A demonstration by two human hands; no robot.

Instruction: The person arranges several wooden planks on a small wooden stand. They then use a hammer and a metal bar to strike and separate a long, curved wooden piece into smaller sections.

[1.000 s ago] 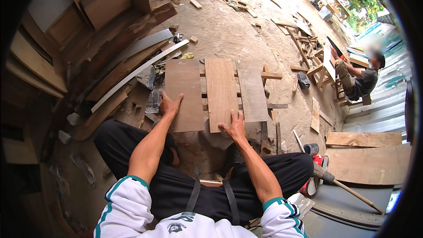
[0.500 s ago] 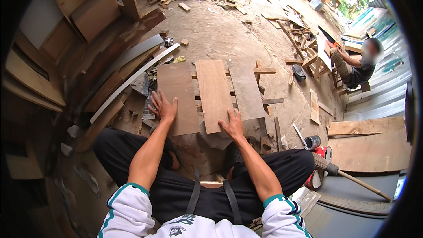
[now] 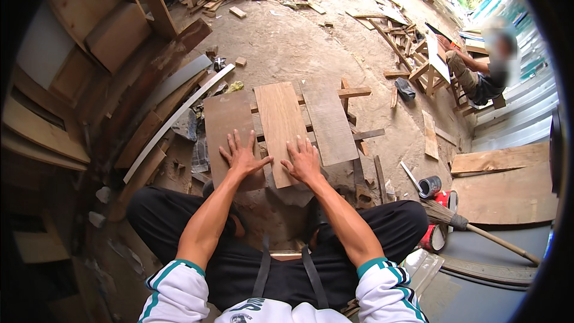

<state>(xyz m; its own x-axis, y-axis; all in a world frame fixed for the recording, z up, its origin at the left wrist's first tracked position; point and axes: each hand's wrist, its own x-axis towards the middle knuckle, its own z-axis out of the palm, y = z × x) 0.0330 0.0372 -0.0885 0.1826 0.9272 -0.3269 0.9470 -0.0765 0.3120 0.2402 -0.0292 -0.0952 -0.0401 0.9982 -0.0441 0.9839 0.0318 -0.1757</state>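
Two paint cans (image 3: 435,194) sit on the ground at right, contents unclear. The left hand (image 3: 241,157), fingers spread flat, presses the left plank (image 3: 226,125); the right hand (image 3: 304,160), likewise splayed, rests on the middle plank (image 3: 280,122) beside a third plank (image 3: 327,122).

**Two hands flat on wooden boards**

The left hand (image 3: 241,157) lies spread on the dark left board (image 3: 226,128). The right hand (image 3: 303,161) lies spread on the near end of the lighter middle board (image 3: 280,121). A third board (image 3: 327,122) lies just right of it. Near right stand paint cans (image 3: 430,186) and a broom (image 3: 478,232). Far right, another person (image 3: 481,75) sits beside a wooden frame (image 3: 431,63).
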